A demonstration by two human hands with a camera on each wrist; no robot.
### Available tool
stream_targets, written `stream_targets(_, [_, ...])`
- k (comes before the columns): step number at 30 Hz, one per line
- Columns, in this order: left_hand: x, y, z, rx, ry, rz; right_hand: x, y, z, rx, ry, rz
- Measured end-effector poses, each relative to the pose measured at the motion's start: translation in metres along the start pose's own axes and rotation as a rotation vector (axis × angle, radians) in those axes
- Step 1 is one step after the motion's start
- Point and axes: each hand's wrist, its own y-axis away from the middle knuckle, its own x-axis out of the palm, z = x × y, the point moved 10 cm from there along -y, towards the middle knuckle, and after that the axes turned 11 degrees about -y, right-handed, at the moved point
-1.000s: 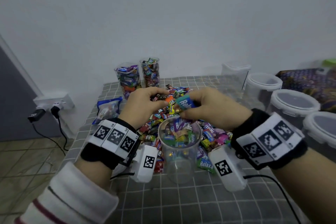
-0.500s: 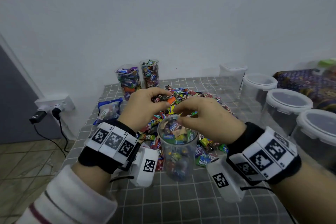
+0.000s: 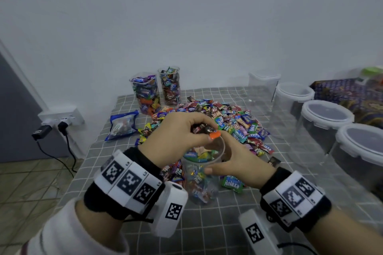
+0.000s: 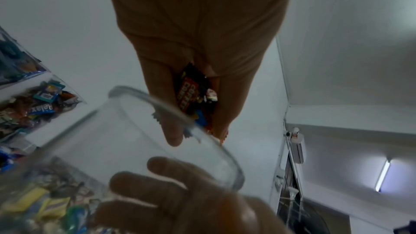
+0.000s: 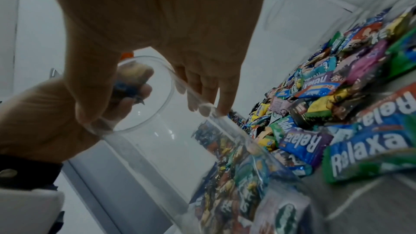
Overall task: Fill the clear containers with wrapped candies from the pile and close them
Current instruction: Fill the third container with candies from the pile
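We held the jar (image 3: 202, 174) near the table's (image 3: 209, 232) front, just in front of the candy pile (image 3: 226, 122). Our right hand (image 3: 236, 163) wrapped its fingers (image 5: 207, 93) and thumb round the jar's upper wall, tipping it slightly. Our left hand (image 3: 178, 134) hung over the jar's mouth with fingers curled on a clutch of candies (image 4: 195, 95), an orange wrapper (image 3: 214, 135) poking out at the rim. The jar was roughly half full. Behind the pile stood two filled jars (image 3: 157, 91); to its right, lidded tubs (image 3: 323, 122).
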Motion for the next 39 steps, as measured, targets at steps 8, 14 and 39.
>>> stream_targets(8, [0.015, 0.005, 0.003, 0.041, -0.08, 0.038, -0.002, 0.001, -0.001, -0.025, 0.006, -0.02])
stream_targets(14, [0.014, 0.004, 0.007, 0.034, 0.089, 0.013, -0.004, 0.003, 0.002, -0.037, 0.041, -0.046])
stream_targets(39, [0.103, 0.003, 0.168, -0.322, -0.644, 0.624, -0.053, -0.03, -0.073, 0.325, 1.096, 0.224])
